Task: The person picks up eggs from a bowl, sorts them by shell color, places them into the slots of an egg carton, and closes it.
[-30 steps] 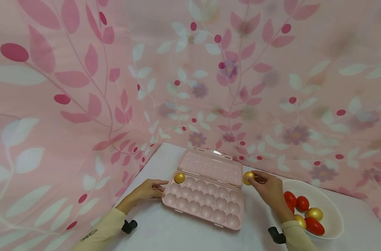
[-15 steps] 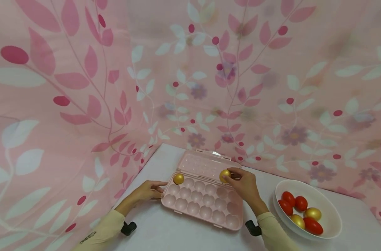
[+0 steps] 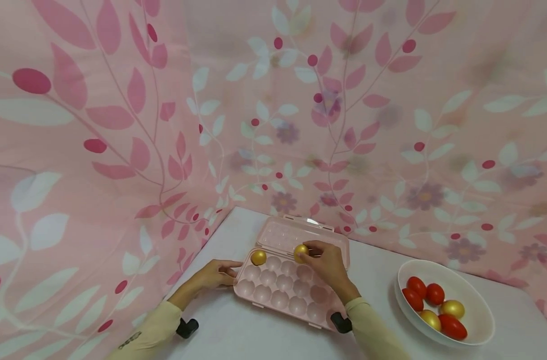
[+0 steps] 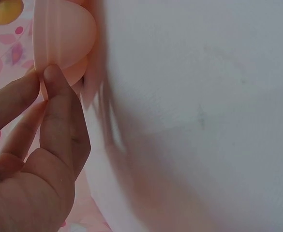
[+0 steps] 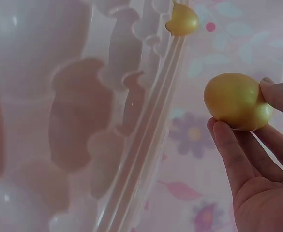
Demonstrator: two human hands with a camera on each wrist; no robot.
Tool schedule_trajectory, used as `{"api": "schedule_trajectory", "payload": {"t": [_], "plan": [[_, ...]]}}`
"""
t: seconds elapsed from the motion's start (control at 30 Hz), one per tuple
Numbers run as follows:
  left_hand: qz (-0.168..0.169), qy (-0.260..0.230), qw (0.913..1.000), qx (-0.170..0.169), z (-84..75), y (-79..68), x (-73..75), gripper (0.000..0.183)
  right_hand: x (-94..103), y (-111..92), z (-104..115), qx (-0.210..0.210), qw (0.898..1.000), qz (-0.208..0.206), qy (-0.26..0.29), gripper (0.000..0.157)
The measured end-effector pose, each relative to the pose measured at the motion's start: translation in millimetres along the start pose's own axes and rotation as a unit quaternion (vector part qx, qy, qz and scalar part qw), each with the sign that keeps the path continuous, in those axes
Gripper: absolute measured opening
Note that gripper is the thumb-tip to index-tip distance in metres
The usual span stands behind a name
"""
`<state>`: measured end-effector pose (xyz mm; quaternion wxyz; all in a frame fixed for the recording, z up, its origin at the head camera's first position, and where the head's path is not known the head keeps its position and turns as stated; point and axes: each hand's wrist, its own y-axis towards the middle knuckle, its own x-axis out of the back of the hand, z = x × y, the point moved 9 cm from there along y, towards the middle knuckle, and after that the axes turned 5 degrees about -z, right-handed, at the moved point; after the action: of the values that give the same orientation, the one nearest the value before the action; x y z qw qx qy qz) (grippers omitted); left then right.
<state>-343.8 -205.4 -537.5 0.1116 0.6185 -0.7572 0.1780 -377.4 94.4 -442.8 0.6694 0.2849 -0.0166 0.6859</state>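
Observation:
A pink plastic egg carton (image 3: 280, 299) lies with its lid folded back on the table. One gold egg (image 3: 258, 257) sits in the cup at its back left corner. My right hand (image 3: 325, 262) pinches a second gold egg (image 5: 238, 101) between thumb and fingertips, above the carton's back row near the hinge. At the carton's left edge, my left hand (image 3: 216, 274) pinches the rim between thumb and fingers, as the left wrist view (image 4: 39, 140) shows. My right hand and forearm hide the carton's right end in the head view.
To the right stands a white bowl (image 3: 482, 320) with several red eggs (image 3: 453, 326) and two gold eggs (image 3: 452, 309). A pink floral cloth (image 3: 237, 125) hangs behind and left of the white table (image 3: 237, 335).
My right hand has carried the gold egg leftward from beside the lid to over the carton's back row. My left hand stays at the carton's left edge.

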Motion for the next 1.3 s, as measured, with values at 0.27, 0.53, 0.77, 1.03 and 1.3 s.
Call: {"api": "schedule_trajectory", "payload": {"t": [0.27, 0.53, 0.77, 1.03, 1.3], "plan": [[0.000, -0.001, 1.0000, 0.002, 2.0, 1.5, -0.1, 0.051, -26.4, 4, -6, -0.034, 0.999, 0.014, -0.006, 0.026], [0.020, -0.066, 0.9976, 0.007, 2.1, 0.2, -3.9, 0.052, -52.6, 3, -9, -0.052, 0.997, 0.050, 0.009, 0.024], [0.024, -0.078, 0.9966, -0.005, -3.0, -2.0, -5.4, 0.052, -66.5, 3, -11, -0.055, 0.996, 0.069, 0.011, 0.025], [0.021, -0.075, 0.9969, 0.002, 0.8, -0.9, -3.7, 0.052, -76.2, 5, -9, -0.046, 0.995, 0.082, 0.022, 0.027], [0.021, -0.080, 0.9966, 0.008, 2.3, -1.1, -4.8, 0.052, -84.2, 7, -9, -0.034, 0.994, 0.100, 0.016, 0.027]]}}
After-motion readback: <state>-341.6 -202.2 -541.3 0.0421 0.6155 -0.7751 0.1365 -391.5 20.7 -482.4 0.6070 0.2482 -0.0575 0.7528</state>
